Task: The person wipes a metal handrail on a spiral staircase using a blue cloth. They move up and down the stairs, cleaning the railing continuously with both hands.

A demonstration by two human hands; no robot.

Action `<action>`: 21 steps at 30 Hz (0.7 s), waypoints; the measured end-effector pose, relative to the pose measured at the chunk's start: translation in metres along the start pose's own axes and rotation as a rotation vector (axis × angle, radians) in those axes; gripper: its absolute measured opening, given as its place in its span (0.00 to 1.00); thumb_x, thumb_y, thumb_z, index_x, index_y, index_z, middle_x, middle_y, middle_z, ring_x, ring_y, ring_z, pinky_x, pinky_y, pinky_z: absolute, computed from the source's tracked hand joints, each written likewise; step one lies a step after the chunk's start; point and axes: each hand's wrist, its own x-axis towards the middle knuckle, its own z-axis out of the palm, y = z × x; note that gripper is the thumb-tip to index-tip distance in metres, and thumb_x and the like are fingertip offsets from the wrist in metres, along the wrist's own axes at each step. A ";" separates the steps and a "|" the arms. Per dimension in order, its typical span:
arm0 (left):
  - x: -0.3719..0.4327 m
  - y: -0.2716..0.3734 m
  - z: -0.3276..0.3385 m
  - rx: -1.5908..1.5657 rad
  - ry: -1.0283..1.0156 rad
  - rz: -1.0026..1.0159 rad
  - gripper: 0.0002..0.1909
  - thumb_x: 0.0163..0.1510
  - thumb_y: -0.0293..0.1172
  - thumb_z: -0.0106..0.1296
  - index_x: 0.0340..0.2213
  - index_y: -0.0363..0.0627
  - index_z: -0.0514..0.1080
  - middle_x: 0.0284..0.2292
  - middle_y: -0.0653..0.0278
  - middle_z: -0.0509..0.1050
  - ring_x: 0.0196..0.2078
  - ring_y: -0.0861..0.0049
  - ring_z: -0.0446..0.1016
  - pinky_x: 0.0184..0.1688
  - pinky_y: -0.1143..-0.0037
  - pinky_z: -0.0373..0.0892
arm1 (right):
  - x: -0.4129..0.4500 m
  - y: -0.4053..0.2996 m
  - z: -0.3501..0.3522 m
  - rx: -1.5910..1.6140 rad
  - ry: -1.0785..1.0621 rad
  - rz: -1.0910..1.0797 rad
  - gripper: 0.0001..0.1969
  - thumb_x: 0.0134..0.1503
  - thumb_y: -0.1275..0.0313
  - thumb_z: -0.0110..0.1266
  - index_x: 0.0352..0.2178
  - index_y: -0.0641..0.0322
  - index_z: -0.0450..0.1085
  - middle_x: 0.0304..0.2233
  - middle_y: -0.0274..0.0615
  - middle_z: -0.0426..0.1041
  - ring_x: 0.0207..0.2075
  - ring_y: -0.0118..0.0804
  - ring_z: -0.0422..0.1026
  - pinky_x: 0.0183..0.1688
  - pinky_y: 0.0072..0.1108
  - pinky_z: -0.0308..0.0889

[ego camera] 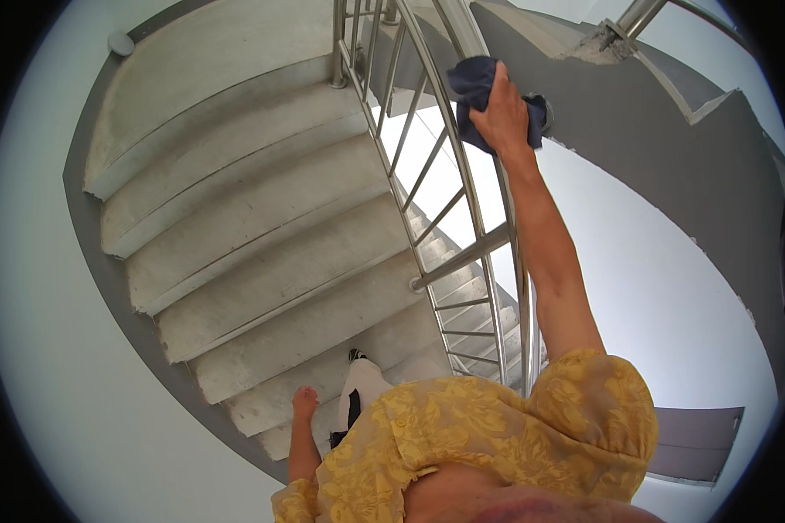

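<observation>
My right hand (505, 118) is stretched forward at the upper right, closed on a dark blue cloth (474, 78). The cloth lies over the metal handrail (461, 29) of the stair railing, with folds showing on both sides of my hand. My left hand (305, 400) hangs low at the bottom left, beside my body and above the steps. Its fingers look curled, and whether they hold anything is too small to tell. Below the handrail run shiny metal bars (425, 171).
Concrete steps (261, 229) rise in front of me to a landing (235, 39). A pale wall with a grey skirting band (91, 242) borders the left. Beyond the railing, lower steps (471, 294) show through an open stairwell. One shoe (356, 355) stands on a step.
</observation>
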 end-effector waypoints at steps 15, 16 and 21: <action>0.048 0.019 -0.050 -0.265 -0.044 -0.316 0.12 0.62 0.39 0.38 0.34 0.47 0.69 0.27 0.56 0.72 0.23 0.60 0.73 0.19 0.65 0.66 | 0.017 -0.023 0.001 -0.134 -0.031 0.080 0.47 0.44 0.75 0.67 0.62 0.71 0.46 0.46 0.62 0.65 0.48 0.62 0.67 0.51 0.42 0.63; 0.050 0.031 -0.042 -0.261 -0.056 -0.317 0.12 0.62 0.39 0.38 0.34 0.47 0.69 0.27 0.56 0.72 0.23 0.60 0.73 0.19 0.65 0.66 | 0.040 -0.019 0.008 -0.115 -0.023 0.069 0.46 0.46 0.74 0.65 0.62 0.70 0.46 0.47 0.63 0.65 0.50 0.63 0.66 0.52 0.42 0.63; 0.100 0.089 -0.068 -0.258 -0.031 -0.221 0.11 0.60 0.38 0.44 0.33 0.43 0.70 0.24 0.59 0.72 0.22 0.66 0.74 0.20 0.70 0.67 | 0.220 -0.029 0.061 0.021 0.007 -0.023 0.39 0.51 0.65 0.61 0.59 0.71 0.50 0.49 0.63 0.68 0.51 0.65 0.67 0.51 0.41 0.65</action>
